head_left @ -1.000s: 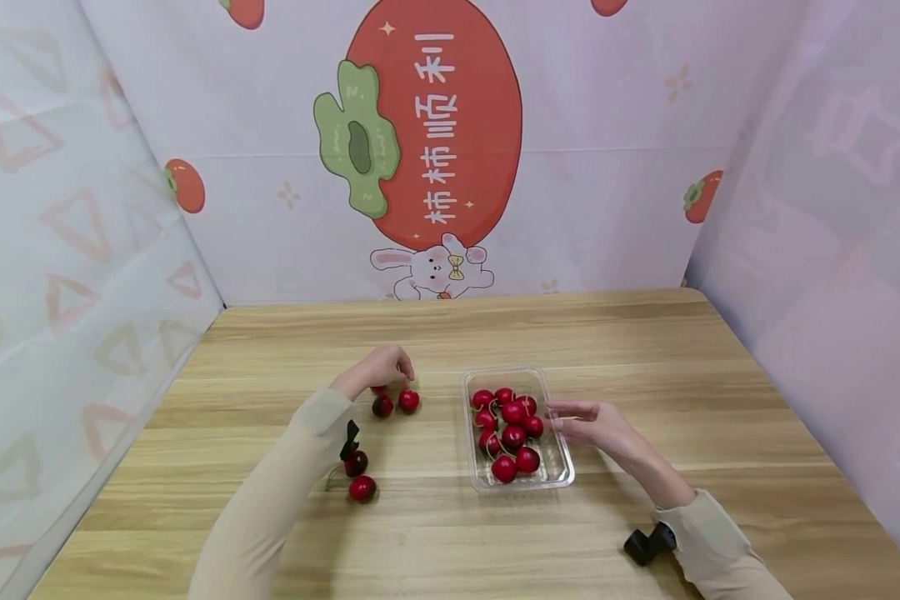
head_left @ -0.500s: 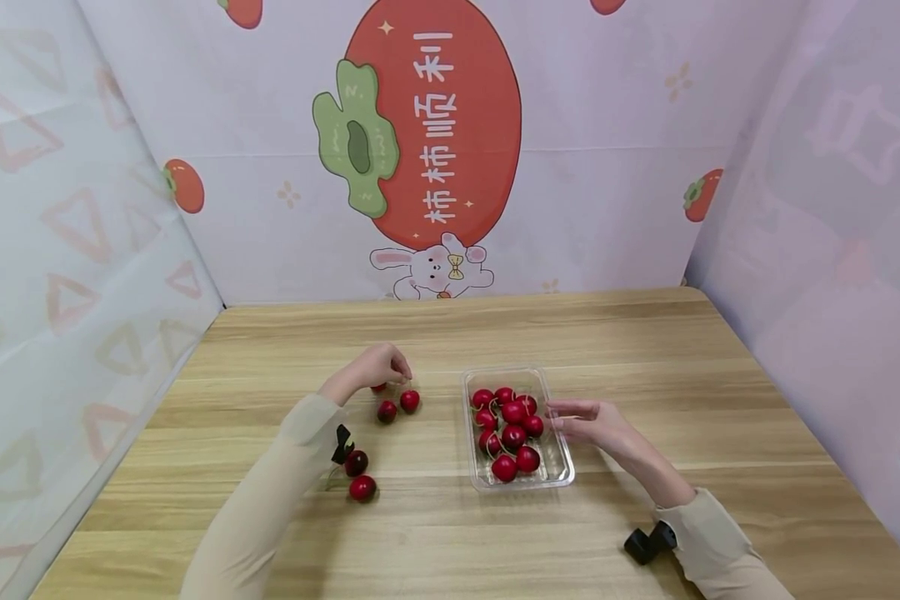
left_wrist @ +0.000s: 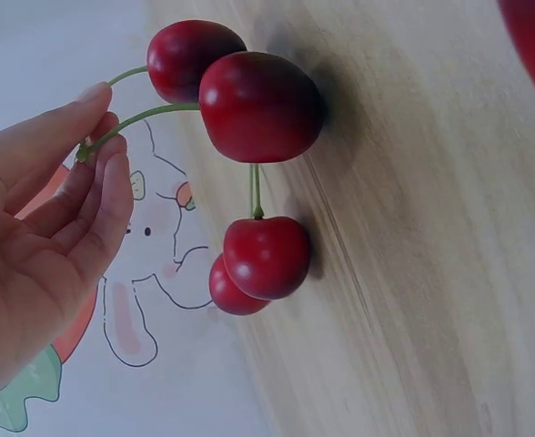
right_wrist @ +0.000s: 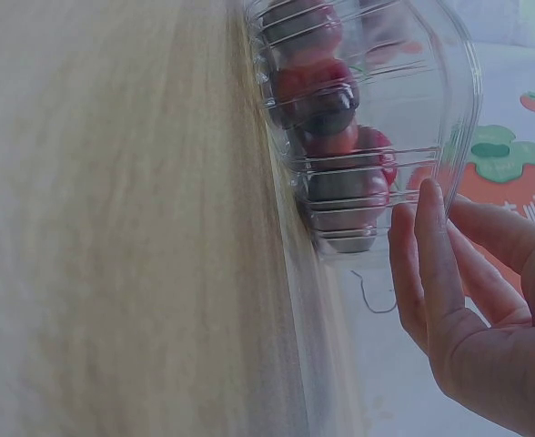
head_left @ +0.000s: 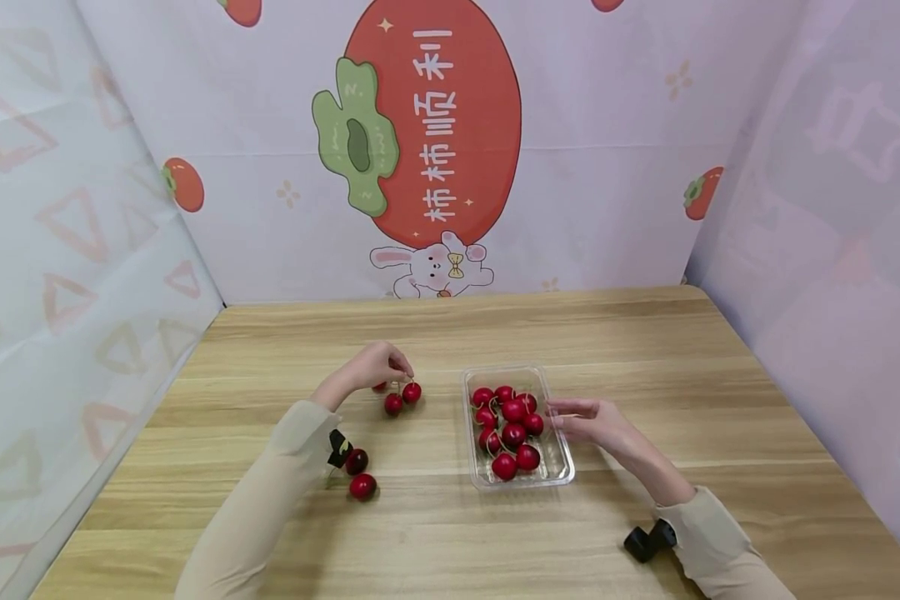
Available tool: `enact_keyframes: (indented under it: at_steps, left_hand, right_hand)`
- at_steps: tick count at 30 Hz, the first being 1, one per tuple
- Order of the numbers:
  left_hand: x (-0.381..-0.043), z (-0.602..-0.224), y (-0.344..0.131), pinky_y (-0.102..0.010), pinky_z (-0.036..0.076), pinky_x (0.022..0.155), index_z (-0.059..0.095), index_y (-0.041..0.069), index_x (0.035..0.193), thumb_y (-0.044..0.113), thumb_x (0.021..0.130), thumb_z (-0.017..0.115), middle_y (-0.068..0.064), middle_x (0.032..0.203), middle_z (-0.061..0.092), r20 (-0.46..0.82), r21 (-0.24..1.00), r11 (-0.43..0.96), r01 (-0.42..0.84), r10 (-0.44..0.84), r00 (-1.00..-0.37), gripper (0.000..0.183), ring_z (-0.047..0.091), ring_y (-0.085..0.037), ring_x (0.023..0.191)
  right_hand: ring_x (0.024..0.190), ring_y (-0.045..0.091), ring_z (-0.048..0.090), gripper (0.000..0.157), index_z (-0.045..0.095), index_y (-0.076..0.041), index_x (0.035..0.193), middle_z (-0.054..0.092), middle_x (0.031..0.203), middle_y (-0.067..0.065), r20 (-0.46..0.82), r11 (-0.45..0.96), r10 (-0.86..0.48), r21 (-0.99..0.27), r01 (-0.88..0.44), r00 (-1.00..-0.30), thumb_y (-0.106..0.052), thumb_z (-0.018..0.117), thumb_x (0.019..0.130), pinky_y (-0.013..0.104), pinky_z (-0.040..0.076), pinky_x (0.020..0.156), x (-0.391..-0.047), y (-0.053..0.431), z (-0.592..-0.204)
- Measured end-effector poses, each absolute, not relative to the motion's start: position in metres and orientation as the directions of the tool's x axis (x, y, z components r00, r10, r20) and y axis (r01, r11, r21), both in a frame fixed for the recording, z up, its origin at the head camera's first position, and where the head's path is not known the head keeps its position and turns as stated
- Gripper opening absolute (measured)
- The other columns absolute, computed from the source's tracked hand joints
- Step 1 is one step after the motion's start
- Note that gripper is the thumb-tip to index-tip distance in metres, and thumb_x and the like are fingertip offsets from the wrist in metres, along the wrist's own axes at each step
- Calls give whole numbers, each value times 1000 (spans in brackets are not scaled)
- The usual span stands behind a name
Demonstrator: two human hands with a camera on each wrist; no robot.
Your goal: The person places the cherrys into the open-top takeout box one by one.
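Note:
My left hand (head_left: pixel 375 367) pinches the joined green stems of a pair of cherries (head_left: pixel 412 392) between thumb and fingers. In the left wrist view those two dark red cherries (left_wrist: pixel 263 107) hang from the fingertips, close to the table. Another cherry pair (left_wrist: pixel 267 258) sits just beyond; in the head view the hand mostly covers it. A clear plastic box (head_left: pixel 482 482) holding several cherries (head_left: pixel 513 435) stands at centre right. With fingers fairly straight, my right hand (head_left: pixel 603 429) touches the box's right side near the rim; the right wrist view shows its fingertips against the ribbed wall (right_wrist: pixel 422 173).
Two more cherries (head_left: pixel 362 487) lie by the left forearm, close to a black wrist strap (head_left: pixel 339 447). A black device (head_left: pixel 648 542) is at the right cuff. Printed cloth walls (head_left: pixel 607 208) bound the wooden table (head_left: pixel 450 542) at the back and sides.
The cherry pair at my left hand has shifted slightly and risen a little, the two fruits drawing together under the fingers. My right hand and the box stay put.

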State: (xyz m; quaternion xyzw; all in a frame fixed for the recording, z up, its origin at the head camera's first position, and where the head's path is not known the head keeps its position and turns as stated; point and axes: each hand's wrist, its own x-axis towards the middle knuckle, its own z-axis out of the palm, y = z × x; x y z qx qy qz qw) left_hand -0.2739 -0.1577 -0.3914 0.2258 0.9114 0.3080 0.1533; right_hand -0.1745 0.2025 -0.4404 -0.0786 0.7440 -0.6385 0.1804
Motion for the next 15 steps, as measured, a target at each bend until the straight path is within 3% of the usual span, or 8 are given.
enact_keyframes:
  at_steps: [7,15]
  left_hand:
    - [-270,-383,-155,-23,45,58,69,3,82,7,79,64,-5,79,67,-74,623,688,372,525,-848,6,56,-21,62]
    - [-268,-376,-151,-23,48,63,69,2,84,7,80,64,-6,81,67,-46,656,649,385,543,-839,7,59,-18,69]
  right_hand:
    - [102,24,57,51,46,8,123,50,121,23,-169,173,-350,-978,114,-921,-19,61,83,29,46,84,-175,203,-440]
    - [103,25,56,51,47,7,123,51,121,22,-176,174,-339,-977,122,-924,-20,63,82,29,46,84,-175,202,-440]
